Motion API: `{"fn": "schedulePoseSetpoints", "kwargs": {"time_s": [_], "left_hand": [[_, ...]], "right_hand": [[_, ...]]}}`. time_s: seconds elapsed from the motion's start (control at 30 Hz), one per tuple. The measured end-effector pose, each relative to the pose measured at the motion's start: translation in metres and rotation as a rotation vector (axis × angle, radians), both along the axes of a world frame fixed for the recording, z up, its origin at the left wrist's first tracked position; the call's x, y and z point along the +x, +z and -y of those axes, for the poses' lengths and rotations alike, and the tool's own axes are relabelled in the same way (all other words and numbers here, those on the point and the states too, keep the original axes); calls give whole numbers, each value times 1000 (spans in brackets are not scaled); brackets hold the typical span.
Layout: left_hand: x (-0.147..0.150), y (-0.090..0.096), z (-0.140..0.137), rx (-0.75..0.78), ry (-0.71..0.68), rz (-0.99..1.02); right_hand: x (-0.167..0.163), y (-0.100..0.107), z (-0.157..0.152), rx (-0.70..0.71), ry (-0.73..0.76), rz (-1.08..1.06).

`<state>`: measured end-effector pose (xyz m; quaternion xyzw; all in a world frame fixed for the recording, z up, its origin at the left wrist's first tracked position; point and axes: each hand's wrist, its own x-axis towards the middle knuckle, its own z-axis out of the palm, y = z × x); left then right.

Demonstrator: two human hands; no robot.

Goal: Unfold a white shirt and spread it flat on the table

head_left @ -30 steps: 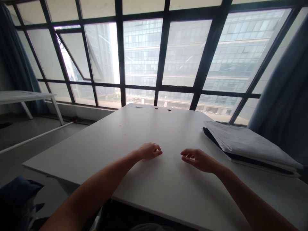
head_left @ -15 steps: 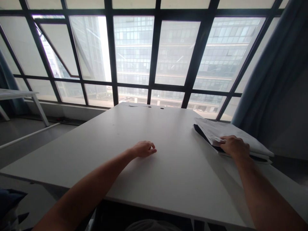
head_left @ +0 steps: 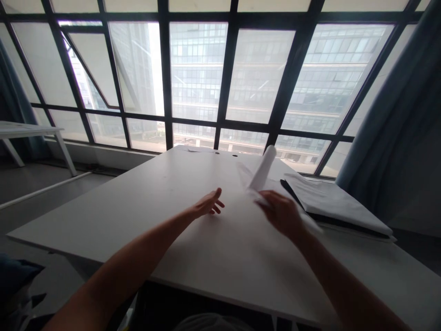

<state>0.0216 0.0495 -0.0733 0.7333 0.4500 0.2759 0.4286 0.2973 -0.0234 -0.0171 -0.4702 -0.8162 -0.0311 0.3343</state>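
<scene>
"White sheet [head_left: 263,170]: where is it?"

"Over the right half of the worktop [head_left: 206,257], gripped in the right hand [head_left: 280,212]. Those fingers are closed on its near edge."

"And the left hand [head_left: 209,202]?"

"Palm turned inward over the middle of the worktop, thumb up, fingers loosely parted and holding nothing. I can't tell if it touches the surface."

"How does the sheet lie?"

"Its far part curls up into a tilted, roll-like shape. The rest is blurred, so I can't tell whether it meets the worktop."

"What's to the right?"

"A flat stack of white sheets [head_left: 339,200] with a dark layer [head_left: 289,188] showing beneath the top."

"Farther off?"

"Two dark holes [head_left: 234,155] near the worktop's far edge, then a blue curtain [head_left: 386,110] on the right and dark-framed windows [head_left: 198,76]."
</scene>
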Motion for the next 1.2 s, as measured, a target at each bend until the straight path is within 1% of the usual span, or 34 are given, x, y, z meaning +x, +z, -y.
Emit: {"fn": "schedulePoseSetpoints", "kwargs": {"time_s": [0.03, 0.07, 0.1, 0.13, 0.17, 0.2, 0.27, 0.3, 0.37, 0.4, 0.43, 0.47, 0.53, 0.7, 0.8, 0.9, 0.97, 1.07, 1.2], "left_hand": [[-2, 0, -2, -75, 40, 111], [-3, 1, -4, -125, 92, 173], [-5, 0, -6, -151, 151, 183], [-7, 0, -8, -160, 209, 151], [-8, -1, -10, -152, 260, 93], [-9, -2, -12, -124, 295, 24], [-10, -6, -14, -4, 313, -115], [-9, -8, -15, 80, 306, -179], [-7, -13, -15, 254, 299, -293], [-6, -14, -15, 324, 304, -336], [-5, -16, -14, 374, 312, -371], [-4, -17, -15, 405, 318, -397], [-4, -19, -17, 434, 318, -424], [-17, -17, -29, 452, 364, -482], [-27, -16, -36, 438, 395, -501], [-32, -17, -39, 449, 404, -509], [-32, -20, -41, 470, 408, -515], [-31, -24, -44, 500, 399, -511], [-32, -31, -50, 513, 378, -489]], "right_hand": [[-17, -7, 2, -143, 179, 69], [-29, -14, 1, -248, 342, 124], [-35, -21, -3, -301, 437, 139], [-35, -27, -9, -310, 467, 131], [-29, -32, -18, -289, 436, 103], [-18, -37, -28, -248, 349, 66], [13, -46, -49, -185, 106, 22], [28, -49, -58, -187, -14, 26], [54, -57, -72, -257, -240, 35], [63, -60, -76, -310, -315, 34], [68, -62, -79, -362, -360, 31], [69, -65, -81, -404, -372, 28], [66, -68, -82, -444, -334, 23], [50, -75, -84, -442, -137, 14], [45, -83, -89, -387, -39, 26], [41, -90, -95, -298, -14, 39], [39, -94, -98, -264, -17, 40], [37, -96, -101, -238, -14, 43], [38, -96, -101, -236, -7, 39]]}}
